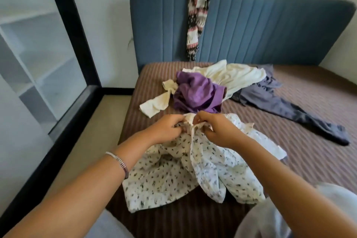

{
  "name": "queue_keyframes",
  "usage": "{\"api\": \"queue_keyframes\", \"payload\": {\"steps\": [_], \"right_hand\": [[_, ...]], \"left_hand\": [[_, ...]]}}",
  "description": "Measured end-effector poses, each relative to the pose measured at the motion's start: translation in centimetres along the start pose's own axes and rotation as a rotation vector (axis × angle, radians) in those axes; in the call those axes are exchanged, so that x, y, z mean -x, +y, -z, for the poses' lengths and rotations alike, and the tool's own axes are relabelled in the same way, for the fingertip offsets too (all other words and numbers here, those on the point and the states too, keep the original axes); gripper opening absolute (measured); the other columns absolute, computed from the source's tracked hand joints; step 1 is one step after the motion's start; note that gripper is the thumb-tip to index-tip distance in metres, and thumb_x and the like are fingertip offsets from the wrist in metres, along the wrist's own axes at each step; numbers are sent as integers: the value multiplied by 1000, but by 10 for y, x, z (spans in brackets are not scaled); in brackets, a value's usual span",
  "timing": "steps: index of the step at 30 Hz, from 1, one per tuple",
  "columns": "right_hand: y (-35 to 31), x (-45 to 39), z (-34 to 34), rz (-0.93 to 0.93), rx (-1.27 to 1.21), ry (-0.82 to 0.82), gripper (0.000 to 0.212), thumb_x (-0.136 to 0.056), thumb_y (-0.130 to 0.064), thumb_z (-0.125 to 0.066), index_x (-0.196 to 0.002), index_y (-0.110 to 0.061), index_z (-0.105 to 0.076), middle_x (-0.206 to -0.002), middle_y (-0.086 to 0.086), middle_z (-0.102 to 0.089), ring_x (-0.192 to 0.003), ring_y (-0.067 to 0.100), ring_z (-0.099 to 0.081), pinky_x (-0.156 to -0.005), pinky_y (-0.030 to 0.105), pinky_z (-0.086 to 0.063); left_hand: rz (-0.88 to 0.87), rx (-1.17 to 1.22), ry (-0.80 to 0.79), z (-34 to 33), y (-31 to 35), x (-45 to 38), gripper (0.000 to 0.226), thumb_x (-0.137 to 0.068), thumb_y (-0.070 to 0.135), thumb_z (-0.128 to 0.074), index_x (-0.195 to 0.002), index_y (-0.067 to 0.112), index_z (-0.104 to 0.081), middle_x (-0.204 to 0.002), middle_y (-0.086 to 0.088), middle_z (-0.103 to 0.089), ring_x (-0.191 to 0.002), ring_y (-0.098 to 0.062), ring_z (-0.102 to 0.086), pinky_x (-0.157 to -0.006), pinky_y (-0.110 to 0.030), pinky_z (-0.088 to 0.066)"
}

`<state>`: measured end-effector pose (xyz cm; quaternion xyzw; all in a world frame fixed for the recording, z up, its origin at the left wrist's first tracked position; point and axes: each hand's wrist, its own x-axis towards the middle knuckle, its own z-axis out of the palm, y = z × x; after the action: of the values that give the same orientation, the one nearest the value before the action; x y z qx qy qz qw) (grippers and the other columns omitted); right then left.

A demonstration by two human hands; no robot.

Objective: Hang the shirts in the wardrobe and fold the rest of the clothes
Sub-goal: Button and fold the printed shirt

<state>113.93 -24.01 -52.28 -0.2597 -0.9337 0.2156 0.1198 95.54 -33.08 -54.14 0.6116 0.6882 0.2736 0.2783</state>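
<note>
Item in hand: white floral-print shirt (193, 176), spread on the striped bed (309, 141) at its near edge; left hand (166, 130) and right hand (216, 131) both pinch the collar area, fingers curled into cloth. Step, judged: readying the shirt for hanging; next needs a hanger, none visible. Beyond: purple garment (197, 94), cream garment (231, 75), grey trousers (286, 106). Farthest: patterned cloth (196, 19) draped over blue headboard (270, 29). Containers: none seen.

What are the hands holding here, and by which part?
Both hands, left and right, pinch the white floral shirt at its top edge, apparently the collar; the rest lies on the bed.
</note>
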Motion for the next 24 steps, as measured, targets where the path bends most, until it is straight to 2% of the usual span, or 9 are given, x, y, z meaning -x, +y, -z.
{"api": "queue_keyframes", "payload": {"steps": [2,5,8,11,13,17,19,21,24], "right_hand": [[2,10,-12,-12,-109,9,28,-81,-3,-49,-97,-17,-66,-86,0,-66,-79,13,-59,-70,24,-48],[7,14,-21,-9,-197,-46,15,-87,-27,-56,-89,-17,-67,-78,-6,-66,-73,6,-60,-67,20,-44],[15,8,-21,17,-236,-31,19,-87,-37,-69,-88,-18,-71,-73,-6,-67,-65,7,-62,-61,19,-46],[20,-1,-19,43,-257,3,20,-90,-33,-65,-84,-14,-69,-74,-1,-64,-66,14,-62,-61,30,-49],[24,-6,-25,66,-239,17,16,-90,-28,-61,-81,-16,-66,-83,0,-58,-77,14,-59,-70,26,-47],[26,-5,-31,33,-304,69,10,-92,-12,-59,-88,-19,-65,-78,-6,-60,-69,7,-57,-63,15,-43],[27,-4,-32,2,-357,63,8,-91,-10,-64,-89,-18,-67,-70,-5,-62,-59,7,-55,-55,16,-42],[28,-4,-33,5,-344,42,5,-91,-13,-64,-91,-16,-68,-73,-6,-63,-62,7,-57,-57,15,-42],[28,-2,-32,14,-326,36,9,-93,-12,-62,-90,-20,-67,-77,-14,-61,-69,3,-59,-61,10,-41]], "left_hand": [[34,110,47,-9,-12,4,9,-92,28,-61,-90,21,-66,-87,0,-69,-79,-22,-66,-74,-42,-52],[50,281,181,-23,-33,13,40,-80,54,-69,-83,15,-70,-79,6,-67,-76,-10,-63,-72,-33,-47],[146,482,223,-28,-51,16,17,-77,48,-75,-76,31,-74,-75,12,-70,-75,-9,-65,-76,-31,-50],[116,499,199,-19,-48,14,24,-88,44,-64,-82,22,-71,-74,-11,-56,-71,-18,-51,-73,-32,-40],[115,483,163,-15,-44,13,21,-94,39,-59,-85,23,-69,-83,-22,-61,-78,-19,-55,-79,-33,-42],[216,480,80,-16,-46,11,5,-94,30,-61,-93,30,-66,-102,-8,-72,-103,-23,-65,-100,-31,-43],[254,544,8,-15,-47,8,20,-80,29,-78,-97,28,-69,-108,-2,-72,-107,-18,-65,-107,-34,-41],[268,546,-49,-17,-51,4,38,-66,28,-87,-99,28,-69,-113,8,-69,-115,-10,-61,-109,-31,-38],[295,526,-33,-16,-50,1,26,-69,33,-85,-91,30,-71,-109,13,-69,-118,-6,-57,-106,-24,-36]]}}
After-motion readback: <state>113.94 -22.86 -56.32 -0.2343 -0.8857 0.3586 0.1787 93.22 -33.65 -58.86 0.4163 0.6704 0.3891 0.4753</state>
